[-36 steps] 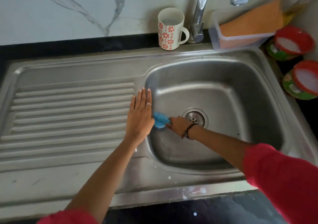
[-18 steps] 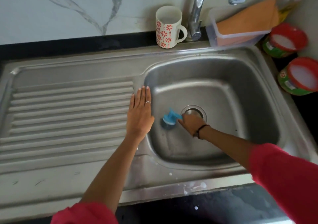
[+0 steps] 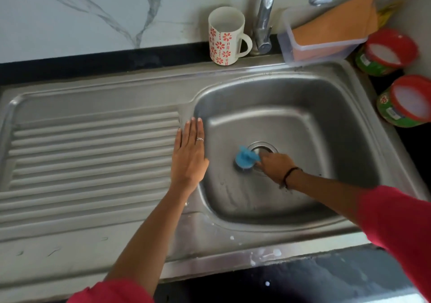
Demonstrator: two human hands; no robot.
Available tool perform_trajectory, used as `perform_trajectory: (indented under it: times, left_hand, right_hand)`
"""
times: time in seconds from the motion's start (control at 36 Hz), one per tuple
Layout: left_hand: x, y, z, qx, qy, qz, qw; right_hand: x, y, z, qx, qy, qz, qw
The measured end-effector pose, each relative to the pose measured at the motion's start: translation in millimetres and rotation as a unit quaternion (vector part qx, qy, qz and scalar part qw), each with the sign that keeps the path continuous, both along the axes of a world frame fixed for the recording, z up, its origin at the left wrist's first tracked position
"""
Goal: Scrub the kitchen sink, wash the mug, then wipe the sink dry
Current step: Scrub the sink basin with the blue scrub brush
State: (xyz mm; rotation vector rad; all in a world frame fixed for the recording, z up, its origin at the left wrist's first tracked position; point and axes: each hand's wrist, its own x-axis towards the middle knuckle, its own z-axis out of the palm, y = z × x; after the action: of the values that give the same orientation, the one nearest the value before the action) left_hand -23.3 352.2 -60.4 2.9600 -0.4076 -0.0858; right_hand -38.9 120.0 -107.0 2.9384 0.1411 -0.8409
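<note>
My right hand (image 3: 275, 166) is down in the steel sink basin (image 3: 326, 139), gripping a blue-handled round scrubber (image 3: 245, 159) pressed on the basin floor just left of the drain (image 3: 263, 147). My left hand (image 3: 190, 157) lies flat, fingers together, on the rim between the ribbed drainboard (image 3: 93, 153) and the basin, holding nothing. A white mug with red flowers (image 3: 225, 37) stands upright on the back ledge, left of the tap (image 3: 265, 16).
A clear plastic box with an orange cloth (image 3: 326, 34) sits behind the basin's right corner. Two red-rimmed green tubs (image 3: 387, 53) (image 3: 405, 102) with white contents stand on the black counter at right. White specks dot the sink's front rim (image 3: 268, 253).
My right hand has drawn the scrubber from the basin's left wall rightward across the floor to the drain. My left hand stays flat on the rim.
</note>
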Motion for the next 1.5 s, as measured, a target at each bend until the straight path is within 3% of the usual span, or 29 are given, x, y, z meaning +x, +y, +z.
perform_trajectory:
  times: [0.14,0.33,0.44,0.67,0.75,0.83,0.86,0.97,1.08,1.28,1.5]
  left_hand:
    - [-0.4,1.9,-0.2,0.011,-0.002,-0.002,1.0]
    - [1.8,-0.2,-1.1,0.011,-0.007,-0.005,1.0]
    - [0.9,-1.5,2.0,0.016,-0.003,0.0,1.0]
    - [2.5,0.2,-2.5,0.015,-0.024,-0.042,0.999]
    - [-5.6,-10.8,5.8,-0.01,0.053,-0.132,0.99]
    - [-30.7,-30.1,26.8,-0.087,0.306,-0.151,0.936]
    - [-40.6,-37.0,34.5,-0.091,0.35,-0.165,0.918]
    - [-69.4,-59.8,53.9,-0.056,0.436,-0.2,0.876]
    - [-75.6,-78.4,62.1,0.036,0.41,-0.227,0.883]
    - [-74.8,-93.0,60.9,0.074,0.419,-0.199,0.883]
    - [-88.8,-84.5,57.2,0.024,0.413,-0.095,0.905]
  right_hand:
    - [-45.9,-13.8,12.8,-0.005,0.084,0.121,0.989]
    - [-0.3,20.0,-7.5,0.047,-0.009,-0.062,0.997]
    - [-11.7,37.7,-4.5,0.029,-0.023,0.024,0.999]
    - [-58.4,4.7,12.5,0.034,0.053,0.13,0.99]
    - [-59.3,-32.6,16.8,0.002,0.054,0.1,0.994]
    - [-57.7,-82.2,21.5,-0.027,0.053,0.055,0.997]
    - [-57.0,-98.4,24.4,-0.041,0.052,0.043,0.997]
    - [-54.7,-133.7,29.3,-0.1,0.042,0.041,0.993]
    - [-61.6,-102.7,27.1,-0.056,0.029,0.055,0.996]
    - [-42.5,-21.0,10.1,0.034,0.012,0.109,0.993]
    - [-33.4,-126.5,20.3,-0.039,0.011,0.092,0.995]
